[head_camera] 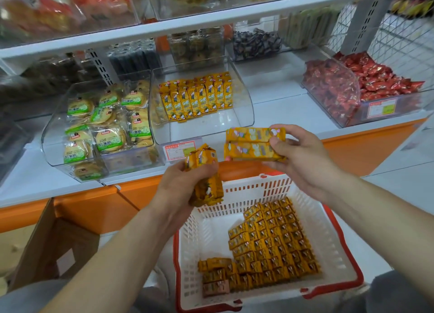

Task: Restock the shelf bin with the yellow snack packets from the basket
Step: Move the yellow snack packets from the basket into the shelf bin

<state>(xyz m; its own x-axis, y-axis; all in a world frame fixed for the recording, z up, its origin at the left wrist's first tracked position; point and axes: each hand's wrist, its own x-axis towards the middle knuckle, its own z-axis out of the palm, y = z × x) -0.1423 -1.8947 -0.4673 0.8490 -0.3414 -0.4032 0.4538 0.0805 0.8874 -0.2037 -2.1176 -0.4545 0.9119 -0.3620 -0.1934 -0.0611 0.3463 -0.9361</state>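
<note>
White shelf [277, 115] is carrying a clear bin [245, 117], with a row of yellow packets [197, 96] standing at its far side. Nearer, the left hand [185, 183] is gripping a bundle [203, 157] of packets, and the right hand [303, 157] is pinching two packets [249, 143] stacked flat. Below them, the basket [258, 185] is holding many more on its right side.

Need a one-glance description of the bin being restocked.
Find the white shelf with the orange front edge, behind the white basket. The bin is the clear one mid-row. It holds upright yellow packets lined up at its back; its left neighbour holds green-labelled biscuits, its right neighbour red packets.
</note>
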